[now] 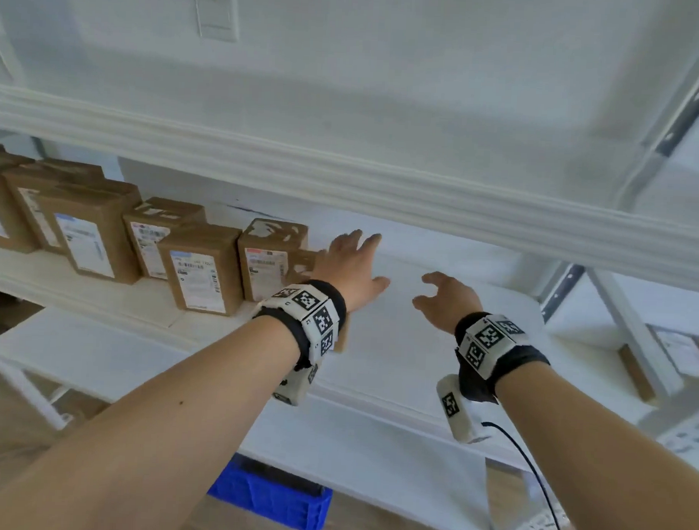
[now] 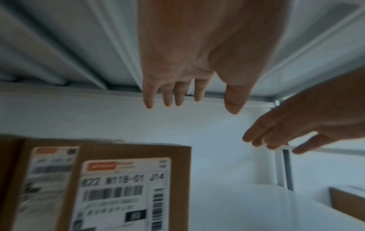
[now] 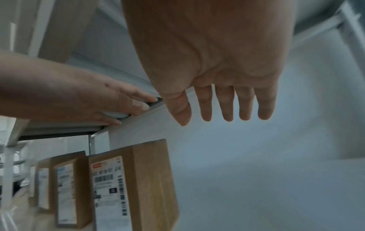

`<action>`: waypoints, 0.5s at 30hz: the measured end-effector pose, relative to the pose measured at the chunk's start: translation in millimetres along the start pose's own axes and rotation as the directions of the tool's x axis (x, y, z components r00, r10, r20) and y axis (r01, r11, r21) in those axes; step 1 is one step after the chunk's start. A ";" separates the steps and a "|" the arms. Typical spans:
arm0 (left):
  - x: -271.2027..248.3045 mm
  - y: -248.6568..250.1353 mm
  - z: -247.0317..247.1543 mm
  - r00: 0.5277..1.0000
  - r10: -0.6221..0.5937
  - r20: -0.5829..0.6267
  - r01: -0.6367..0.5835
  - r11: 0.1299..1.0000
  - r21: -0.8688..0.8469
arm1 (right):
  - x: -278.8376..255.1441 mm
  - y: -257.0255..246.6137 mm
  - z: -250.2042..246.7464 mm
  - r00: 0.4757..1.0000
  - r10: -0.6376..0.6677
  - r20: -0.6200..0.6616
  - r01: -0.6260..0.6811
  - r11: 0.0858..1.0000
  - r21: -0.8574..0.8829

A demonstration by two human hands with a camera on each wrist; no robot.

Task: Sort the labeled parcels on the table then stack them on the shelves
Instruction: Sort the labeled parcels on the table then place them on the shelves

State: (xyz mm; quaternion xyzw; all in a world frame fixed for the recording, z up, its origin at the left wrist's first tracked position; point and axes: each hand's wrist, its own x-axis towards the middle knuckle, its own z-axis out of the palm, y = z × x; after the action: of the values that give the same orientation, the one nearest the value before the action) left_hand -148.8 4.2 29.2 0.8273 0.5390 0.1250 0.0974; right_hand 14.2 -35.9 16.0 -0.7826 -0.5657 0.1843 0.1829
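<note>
- We see a white metal shelf (image 1: 438, 308), and we place everything else against it.
- On the shelf's left half stands a row of brown cardboard parcels (image 1: 97, 233), upright, each with a white printed label facing the front edge.
- The end parcel of that row (image 1: 266, 257) is the one nearest the shelf's middle; its label carries an orange band and barcodes (image 2: 122, 192).
- Our left hand (image 1: 350, 265) reaches over the shelf just right of that end parcel, fingers (image 2: 168, 96) spread and straight, holding nothing.
- From the head view the hand sits right beside the parcel's right side; we cannot tell whether skin touches cardboard.
- Our right hand (image 1: 444, 299) hangs over the bare right half of the shelf, well apart from the parcels, fingers (image 3: 225, 104) loosely extended and empty.
- We judge these parcels to be stiff, light to moderate in weight, with dry cardboard faces that give good friction.
- The glossy label and the torn tape patches on top (image 1: 273, 229) look slicker, so we would avoid pinching there.
- The best hold, in our judgement, is palms flat on two opposite bare side faces.
- A blue plastic bin (image 1: 269, 497) sits on the floor below the shelf.
</note>
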 end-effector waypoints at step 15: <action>-26.9 136.2 57.1 0.865 0.342 0.368 -0.379 0.925 0.032 | -110.0 101.6 -53.2 0.959 0.268 -0.091 -0.277 0.955 -0.110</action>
State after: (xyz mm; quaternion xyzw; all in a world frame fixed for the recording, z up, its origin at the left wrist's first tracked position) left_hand -23.3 -76.4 12.5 0.9260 0.3540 -0.0387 0.1255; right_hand 91.6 -174.6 20.7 -0.8692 -0.4553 0.1432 0.1287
